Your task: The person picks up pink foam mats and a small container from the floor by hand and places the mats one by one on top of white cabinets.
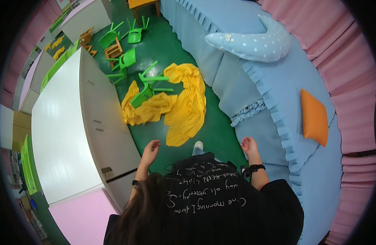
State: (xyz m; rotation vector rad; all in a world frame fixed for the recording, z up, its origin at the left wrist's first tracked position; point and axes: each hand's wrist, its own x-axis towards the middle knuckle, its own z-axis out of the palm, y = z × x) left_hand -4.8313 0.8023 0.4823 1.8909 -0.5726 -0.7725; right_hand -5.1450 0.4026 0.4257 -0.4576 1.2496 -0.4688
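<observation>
My left hand [151,152] hangs in front of me beside the white cabinet [100,102], fingers loosely bent and nothing seen in them. On the other side, my right hand [249,144] is raised near the blue bed skirt [257,130], palm partly turned up. Its fingers are apart and a little curled, with no object visible in them. Ahead on the floor lies a crumpled yellow cloth [188,110], beyond the reach of both hands. A tipped-over green child's chair [145,94] rests against and partly on this cloth.
More green chairs [127,59] and a small wooden chair [113,52] lie toppled farther off on the green floor [214,126]. The blue-covered bed [302,81] carries a dotted crescent pillow [273,43] and an orange cushion [314,118]. Pink curtains [343,53] hang behind it.
</observation>
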